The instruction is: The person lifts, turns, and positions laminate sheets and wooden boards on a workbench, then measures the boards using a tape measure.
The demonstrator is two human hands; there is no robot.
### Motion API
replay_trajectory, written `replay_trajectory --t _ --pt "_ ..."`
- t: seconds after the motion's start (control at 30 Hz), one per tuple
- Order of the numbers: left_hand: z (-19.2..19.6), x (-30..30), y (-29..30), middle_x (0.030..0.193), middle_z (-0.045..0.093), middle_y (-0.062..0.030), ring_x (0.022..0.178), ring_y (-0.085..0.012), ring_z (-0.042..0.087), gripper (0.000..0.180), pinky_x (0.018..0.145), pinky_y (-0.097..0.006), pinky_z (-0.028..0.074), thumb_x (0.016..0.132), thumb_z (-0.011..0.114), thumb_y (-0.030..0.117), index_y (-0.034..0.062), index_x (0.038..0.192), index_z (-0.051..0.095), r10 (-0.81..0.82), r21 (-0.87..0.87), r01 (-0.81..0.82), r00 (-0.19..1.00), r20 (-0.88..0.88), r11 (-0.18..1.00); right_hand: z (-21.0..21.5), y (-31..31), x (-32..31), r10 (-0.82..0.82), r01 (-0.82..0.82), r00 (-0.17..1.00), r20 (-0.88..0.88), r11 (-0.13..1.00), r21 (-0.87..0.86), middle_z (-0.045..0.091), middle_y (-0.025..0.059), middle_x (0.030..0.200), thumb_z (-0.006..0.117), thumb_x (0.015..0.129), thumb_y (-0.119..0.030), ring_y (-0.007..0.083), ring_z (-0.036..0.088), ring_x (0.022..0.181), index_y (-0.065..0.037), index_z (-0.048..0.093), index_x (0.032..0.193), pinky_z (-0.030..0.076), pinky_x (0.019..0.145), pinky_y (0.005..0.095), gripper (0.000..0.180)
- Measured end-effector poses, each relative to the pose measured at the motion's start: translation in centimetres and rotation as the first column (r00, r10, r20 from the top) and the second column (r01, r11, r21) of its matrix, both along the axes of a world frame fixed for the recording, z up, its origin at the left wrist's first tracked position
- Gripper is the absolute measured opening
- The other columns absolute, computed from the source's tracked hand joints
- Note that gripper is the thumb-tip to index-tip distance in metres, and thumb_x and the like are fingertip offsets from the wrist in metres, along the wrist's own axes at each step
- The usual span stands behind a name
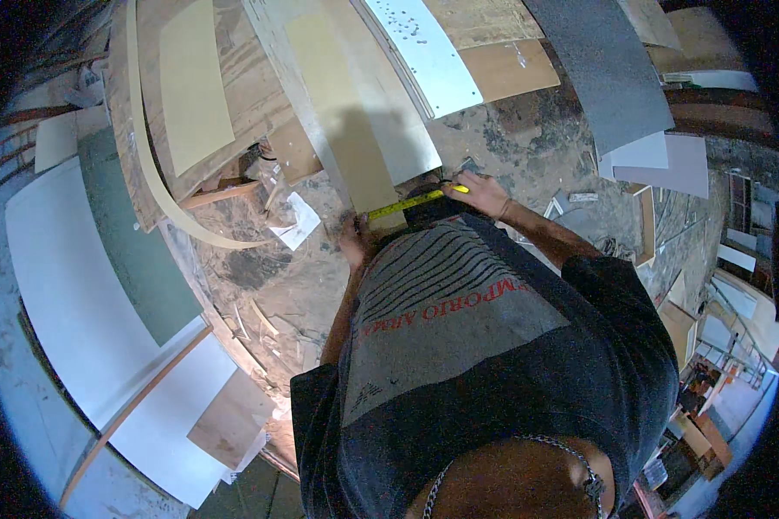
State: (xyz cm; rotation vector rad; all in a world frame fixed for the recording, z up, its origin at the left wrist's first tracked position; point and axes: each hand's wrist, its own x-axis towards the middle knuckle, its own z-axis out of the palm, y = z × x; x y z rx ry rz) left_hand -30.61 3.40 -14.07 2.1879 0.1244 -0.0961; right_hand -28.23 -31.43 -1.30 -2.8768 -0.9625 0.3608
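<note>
A yellow tape measure [404, 205] has its blade drawn out across the near end of a long tan strip [359, 160]. The strip lies on a pale, wide board [407, 121]. At the blade's left end, by the strip's left edge, my left hand [353, 244] is closed, its fingertips pinching the tape there. My right hand [483, 195] grips the tape's other end, to the right of the strip, with a bright yellow part showing at its fingers. Both hands are close in front of my body, and a shadow darkens the middle of the strip.
A white, spotted panel [424, 56] and a dark grey sheet [610, 73] lie beyond on the right. Left of the strip are another tan piece [195, 95] and a curved thin band [151, 182]. White paper [298, 223] and scraps litter the floor. Large white sheets [69, 277] lean at left.
</note>
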Motion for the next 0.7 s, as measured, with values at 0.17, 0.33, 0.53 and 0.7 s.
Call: replay_trajectory --t 0.17,0.33,0.53,0.7 --pt "0.9 1.0 -1.2 0.097 0.064 -0.0220 0.085 -0.0400 0.062 0.033 0.076 -0.047 0.048 0.090 0.059 0.028 0.0022 0.110 0.059 -0.015 -0.134 0.005 0.997 -0.076 0.991 -0.6 -1.3 -0.5 -0.051 0.049 0.998 0.031 0.996 0.072 0.048 0.0041 0.108 0.050 0.083 -0.011 0.0230 0.053 0.101 -0.028 0.043 0.132 0.053 0.062 0.0362 0.052" --pt "-2.4 -0.5 2.1 0.109 0.060 -0.0224 0.103 -0.0403 0.056 0.030 0.091 -0.049 0.041 0.089 0.057 0.025 0.0029 0.111 0.058 -0.028 0.019 0.025 0.990 0.141 1.000 1.3 0.9 1.2 0.004 0.004 0.999 -0.044 0.982 0.191 0.054 0.0066 0.117 0.052 0.082 -0.010 0.0241 0.059 0.102 -0.022 0.047 0.128 0.054 0.072 0.0355 0.048" --pt "8.9 1.8 -1.6 0.111 0.059 -0.0213 0.106 -0.0409 0.053 0.031 0.092 -0.049 0.040 0.089 0.053 0.024 0.0049 0.112 0.057 -0.092 0.041 0.105 0.965 -0.244 0.994 3.4 3.7 3.0 0.065 -0.051 0.983 -0.173 0.995 0.082 0.054 0.0080 0.117 0.055 0.081 -0.014 0.0269 0.065 0.080 -0.016 0.049 0.127 0.054 0.066 0.0369 0.046" --pt "13.6 1.6 -0.2 0.105 0.058 -0.0220 0.096 -0.0416 0.056 0.031 0.079 -0.050 0.045 0.087 0.055 0.028 0.0037 0.106 0.057 -0.049 0.218 0.090 0.981 -0.186 0.972 4.8 7.4 4.7 0.184 -0.169 0.972 -0.149 0.980 0.107 0.054 0.0102 0.116 0.064 0.076 -0.019 0.0305 0.062 0.092 -0.010 0.050 0.123 0.054 0.074 0.0426 0.050"
